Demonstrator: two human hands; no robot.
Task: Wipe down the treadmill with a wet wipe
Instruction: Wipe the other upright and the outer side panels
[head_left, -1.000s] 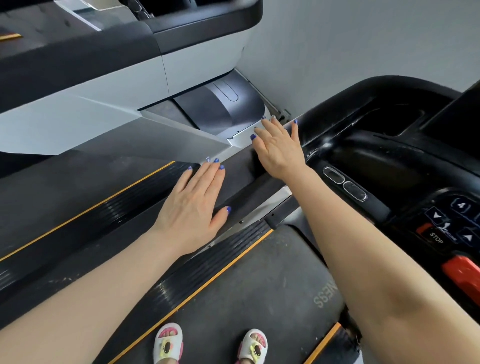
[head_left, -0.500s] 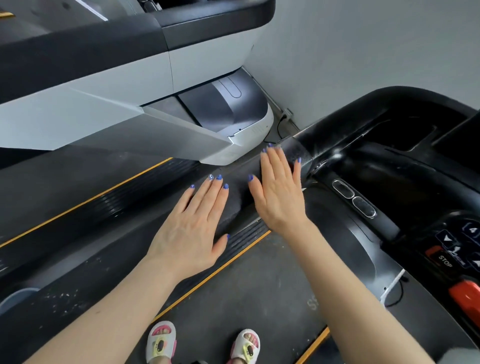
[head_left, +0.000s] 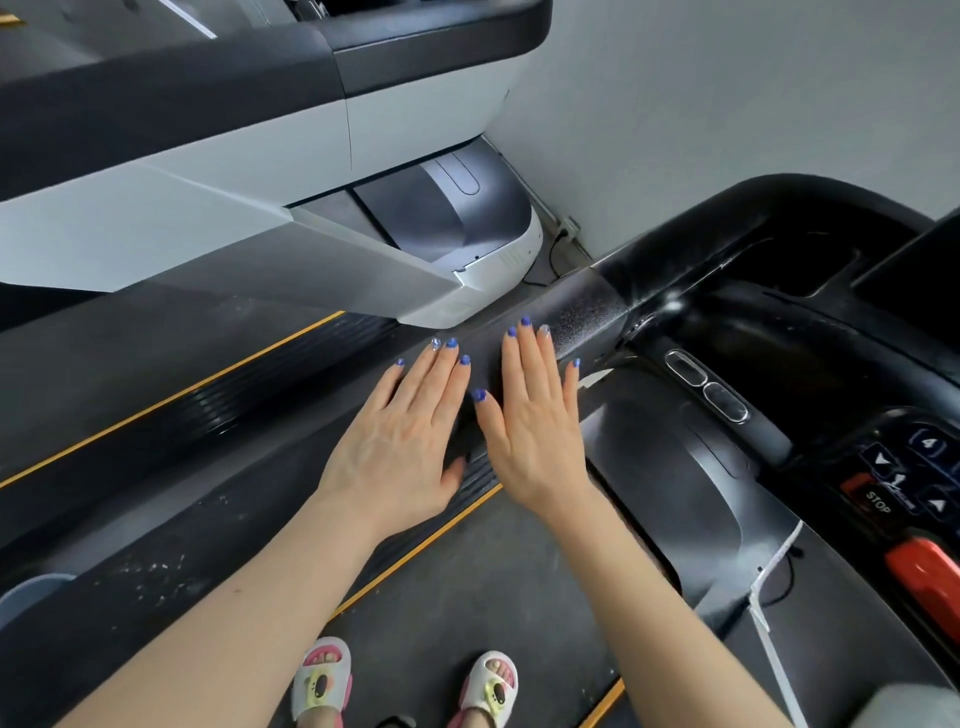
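On the black handrail (head_left: 524, 332) of the treadmill (head_left: 691, 467) we've got both hands laid flat, side by side, palms down. The left hand (head_left: 400, 447) has its fingers straight and close together, pointing up along the rail, thumb tucked out toward the right hand (head_left: 530, 431), which lies just beside it, almost thumb to thumb, fingers straight too, its tips reaching the speckled grey section of the rail. Neither hand is curled around anything, and honestly we can't see a wet wipe anywhere; if one is under a palm, it's hidden. Both forearms come in from the bottom corners and angle in toward each other. Right of the hands the rail runs into the glossy black console (head_left: 779, 322), which has two oval buttons (head_left: 706, 384), a recessed tray whose contents are too dark for us to make out, a keypad with a STOP key (head_left: 878, 501) and a red block (head_left: 930, 582) at the edge. Down below, our feet in white sandals (head_left: 405, 680) stand on the dark belt (head_left: 483, 582), with yellow-striped side rails. A second treadmill (head_left: 260, 182), grey and white, sits on the left against the wall (head_left: 727, 104).
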